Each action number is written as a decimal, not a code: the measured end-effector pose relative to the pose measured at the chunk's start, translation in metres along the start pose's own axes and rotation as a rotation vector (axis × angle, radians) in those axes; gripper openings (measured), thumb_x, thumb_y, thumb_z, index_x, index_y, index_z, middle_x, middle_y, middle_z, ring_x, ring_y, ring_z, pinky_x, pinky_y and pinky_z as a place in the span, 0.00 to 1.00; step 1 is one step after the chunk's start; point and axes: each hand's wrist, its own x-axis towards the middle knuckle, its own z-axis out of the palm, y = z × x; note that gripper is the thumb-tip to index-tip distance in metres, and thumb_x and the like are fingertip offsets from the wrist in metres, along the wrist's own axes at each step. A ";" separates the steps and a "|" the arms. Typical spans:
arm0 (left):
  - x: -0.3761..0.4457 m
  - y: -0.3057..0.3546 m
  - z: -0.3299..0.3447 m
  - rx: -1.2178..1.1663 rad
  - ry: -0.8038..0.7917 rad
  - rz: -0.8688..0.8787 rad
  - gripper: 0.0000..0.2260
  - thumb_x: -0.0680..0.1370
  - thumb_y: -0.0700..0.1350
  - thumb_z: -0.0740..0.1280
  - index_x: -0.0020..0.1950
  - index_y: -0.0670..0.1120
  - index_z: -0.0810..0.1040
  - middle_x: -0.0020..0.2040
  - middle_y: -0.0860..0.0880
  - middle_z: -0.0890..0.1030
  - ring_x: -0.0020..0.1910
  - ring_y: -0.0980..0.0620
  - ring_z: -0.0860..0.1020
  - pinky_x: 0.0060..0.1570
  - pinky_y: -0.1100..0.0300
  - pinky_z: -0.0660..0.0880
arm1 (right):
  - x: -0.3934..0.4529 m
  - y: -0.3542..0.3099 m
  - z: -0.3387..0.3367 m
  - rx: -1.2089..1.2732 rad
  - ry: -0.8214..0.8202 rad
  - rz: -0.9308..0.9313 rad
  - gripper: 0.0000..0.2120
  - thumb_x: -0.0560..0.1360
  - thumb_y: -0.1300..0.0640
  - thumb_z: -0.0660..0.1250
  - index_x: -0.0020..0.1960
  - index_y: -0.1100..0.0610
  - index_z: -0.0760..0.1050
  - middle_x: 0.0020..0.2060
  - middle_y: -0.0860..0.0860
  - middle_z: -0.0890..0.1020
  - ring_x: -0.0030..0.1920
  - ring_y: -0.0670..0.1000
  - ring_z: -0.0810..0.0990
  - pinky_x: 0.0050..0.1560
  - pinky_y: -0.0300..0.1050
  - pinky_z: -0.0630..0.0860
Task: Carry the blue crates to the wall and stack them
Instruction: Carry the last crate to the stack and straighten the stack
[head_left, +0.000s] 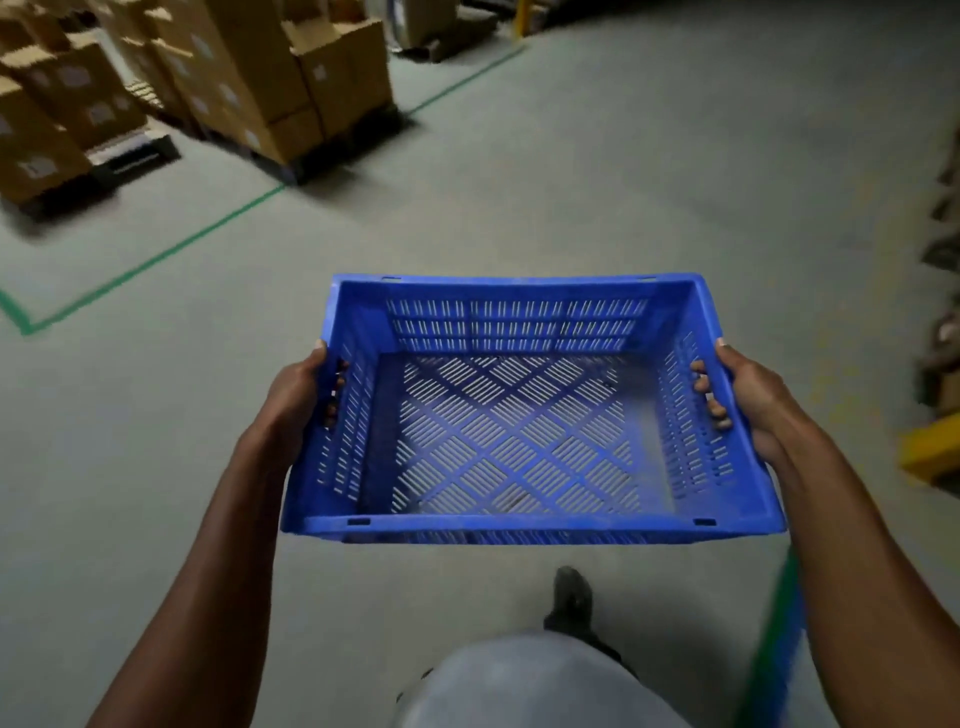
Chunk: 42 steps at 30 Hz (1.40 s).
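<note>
An empty blue crate (519, 522) with slotted walls and a lattice floor is held level in front of me, above the grey floor. My left hand (298, 384) grips its left wall, fingers through the handle slot. My right hand (743, 395) grips the right wall the same way, fingertips showing inside. No wall and no other crate can be made out.
Stacked cardboard boxes on dark pallets (218, 88) fill the upper left, inside a green floor line (150, 262). A yellow block (930, 452) and blurred goods sit along the right edge. My dark shoe (571, 597) is below the crate. Open concrete floor (623, 171) lies ahead.
</note>
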 end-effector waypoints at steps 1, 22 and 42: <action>0.006 0.005 0.024 0.022 -0.056 0.001 0.22 0.82 0.63 0.57 0.50 0.46 0.78 0.36 0.47 0.74 0.24 0.52 0.67 0.22 0.63 0.65 | -0.010 0.008 -0.024 0.025 0.050 0.005 0.22 0.81 0.37 0.56 0.49 0.55 0.75 0.33 0.49 0.74 0.21 0.46 0.64 0.21 0.36 0.60; -0.159 -0.040 0.605 0.551 -1.071 0.100 0.22 0.82 0.63 0.57 0.50 0.46 0.78 0.38 0.47 0.73 0.24 0.52 0.65 0.22 0.63 0.64 | -0.315 0.251 -0.407 0.629 1.025 0.163 0.21 0.82 0.38 0.56 0.48 0.55 0.75 0.32 0.49 0.71 0.20 0.46 0.62 0.19 0.35 0.59; -0.505 -0.138 1.110 0.870 -1.727 0.227 0.24 0.84 0.62 0.53 0.42 0.47 0.76 0.26 0.53 0.73 0.20 0.55 0.64 0.20 0.66 0.61 | -0.454 0.340 -0.673 1.004 1.593 0.098 0.20 0.81 0.40 0.57 0.44 0.54 0.75 0.32 0.51 0.72 0.21 0.47 0.65 0.19 0.35 0.59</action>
